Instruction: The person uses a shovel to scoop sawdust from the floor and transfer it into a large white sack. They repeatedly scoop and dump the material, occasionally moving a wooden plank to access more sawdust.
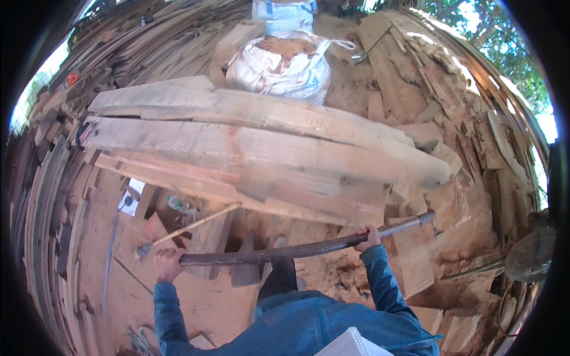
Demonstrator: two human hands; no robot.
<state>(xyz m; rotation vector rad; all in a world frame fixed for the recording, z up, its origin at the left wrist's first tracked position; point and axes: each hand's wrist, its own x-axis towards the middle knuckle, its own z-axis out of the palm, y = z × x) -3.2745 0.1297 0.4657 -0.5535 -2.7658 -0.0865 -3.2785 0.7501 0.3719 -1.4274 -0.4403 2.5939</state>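
A long, dark brown pole [261, 256] with a slight bend is held crosswise in front of my body. My left hand [169, 264] is wrapped round its left end. Towards the other end, my right hand [369, 238] grips it from above, and the greyish tip sticks out further right. Beyond the pole lie large, thick sawn planks [249, 151] side by side, raised on timber blocks. A tool with a pale wooden handle [199, 224] leans between the planks and the ground, its head near my left hand; its kind is unclear.
A white bulk bag [285, 68] filled with sawdust stands behind the planks. Stacked boards [50, 202] line the left, and scrap slabs [409, 77] pile up at the right. Timber offcuts [211, 243], a plastic bottle [176, 203] and a thin cable [110, 255] lie on the dusty ground.
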